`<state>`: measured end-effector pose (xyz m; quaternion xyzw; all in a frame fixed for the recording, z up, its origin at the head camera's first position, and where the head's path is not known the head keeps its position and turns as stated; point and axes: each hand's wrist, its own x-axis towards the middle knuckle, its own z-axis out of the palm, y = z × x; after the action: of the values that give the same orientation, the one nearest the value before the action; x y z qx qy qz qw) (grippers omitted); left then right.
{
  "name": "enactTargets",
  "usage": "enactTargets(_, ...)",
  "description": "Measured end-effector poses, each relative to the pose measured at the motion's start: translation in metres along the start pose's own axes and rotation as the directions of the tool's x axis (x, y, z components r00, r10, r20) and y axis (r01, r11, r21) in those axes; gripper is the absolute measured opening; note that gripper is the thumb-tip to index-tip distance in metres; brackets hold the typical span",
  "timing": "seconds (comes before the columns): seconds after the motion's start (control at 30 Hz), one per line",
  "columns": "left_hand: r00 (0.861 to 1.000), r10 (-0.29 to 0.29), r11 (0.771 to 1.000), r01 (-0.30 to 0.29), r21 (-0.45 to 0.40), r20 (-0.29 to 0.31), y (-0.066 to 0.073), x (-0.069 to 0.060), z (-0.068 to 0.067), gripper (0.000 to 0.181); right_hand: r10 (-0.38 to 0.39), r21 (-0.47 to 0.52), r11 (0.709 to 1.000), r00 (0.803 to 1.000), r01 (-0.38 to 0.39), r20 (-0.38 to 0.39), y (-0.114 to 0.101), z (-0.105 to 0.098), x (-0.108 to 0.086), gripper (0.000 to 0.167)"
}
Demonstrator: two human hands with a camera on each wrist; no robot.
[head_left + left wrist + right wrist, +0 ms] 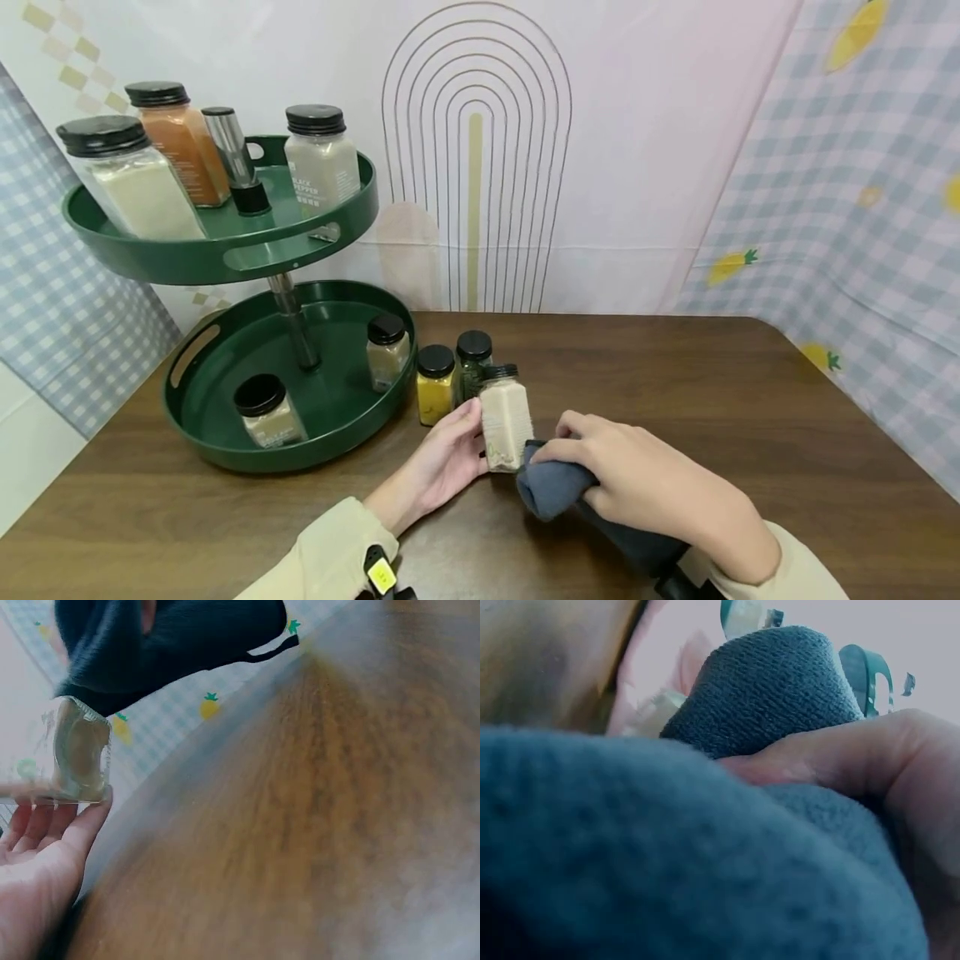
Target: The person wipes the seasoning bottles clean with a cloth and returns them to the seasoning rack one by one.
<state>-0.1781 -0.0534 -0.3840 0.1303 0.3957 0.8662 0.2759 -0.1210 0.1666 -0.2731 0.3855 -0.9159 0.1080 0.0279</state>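
My left hand (450, 458) grips a clear square spice jar (506, 423) with a black lid and pale powder inside, slightly tilted above the table. In the left wrist view the jar's base (81, 754) faces the camera, with fingers (45, 829) along its side. My right hand (637, 475) pinches a dark blue-grey cloth (555, 487), bunched at the jar's lower right side. Close up in the right wrist view, the cloth (772, 690) covers much of the scene, a finger pressed into its fold. Whether the cloth touches the jar is hard to tell.
A green two-tier stand (300, 454) is at the left. Its upper tray (172, 267) bears several larger jars; two small jars sit on the lower one. A yellow spice jar (436, 387) and a dark green one (472, 358) stand beside it on the wooden table (637, 375).
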Motion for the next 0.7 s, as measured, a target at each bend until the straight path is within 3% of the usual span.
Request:
enactTargets(0.13,0.998,0.005,1.0,-0.006,0.009,0.057,-0.001,-0.001,0.001,0.046,0.014,-0.025,1.0,0.993,-0.017,-0.121,0.005,-0.004,0.001,0.052)
enactTargets(0.3,0.995,-0.004,1.0,0.002,0.018,0.095,-0.001,-0.001,0.001,0.048,0.046,-0.049,0.997,0.945,-0.065,-0.323,0.005,0.001,0.008,0.053)
enactTargets(0.43,0.987,-0.007,1.0,0.002,0.028,0.162,-0.001,-0.001,-0.001,0.039,0.054,-0.049,0.996,0.934,-0.076,-0.353,0.001,0.009,0.013,0.054)
enactTargets(0.53,0.985,0.003,0.999,-0.011,0.045,0.174,-0.002,-0.002,0.0,0.034,0.036,-0.067,0.996,0.935,-0.064,-0.354,0.0,0.011,0.014,0.058)
enactTargets(0.7,0.997,-0.014,0.996,0.007,0.091,0.078,-0.001,-0.002,0.001,0.051,-0.008,-0.082,0.996,0.931,-0.024,-0.366,0.0,0.01,0.014,0.065)
